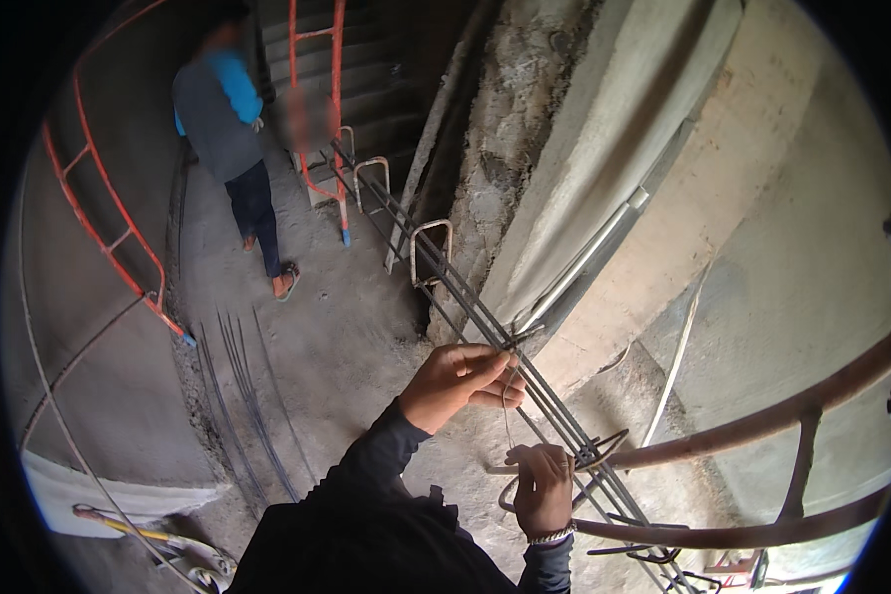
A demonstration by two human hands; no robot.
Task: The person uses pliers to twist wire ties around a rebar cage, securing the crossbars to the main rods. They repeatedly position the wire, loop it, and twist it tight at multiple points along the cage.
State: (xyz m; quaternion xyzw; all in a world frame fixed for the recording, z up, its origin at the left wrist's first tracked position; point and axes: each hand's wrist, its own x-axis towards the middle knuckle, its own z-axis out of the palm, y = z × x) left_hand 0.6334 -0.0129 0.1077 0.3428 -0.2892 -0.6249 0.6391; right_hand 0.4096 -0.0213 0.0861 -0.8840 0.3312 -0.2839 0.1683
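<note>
A bundle of long dark steel rebars runs diagonally from far left to near right. Between the thumb and fingers of my left hand is a thin tie wire, held against the bars beside a small metal stirrup end. From there the wire hangs down toward my right hand, whose fingers are curled closed around its lower part. A short pale piece sticks out beside the right fingers; its kind is unclear. Bent steel stirrups surround the bars farther off.
A person in a grey and blue top stands at far left between orange scaffold frames. Loose rebars lie on the concrete floor. Brown pipe framing crosses at right, and a concrete beam slants behind the bundle.
</note>
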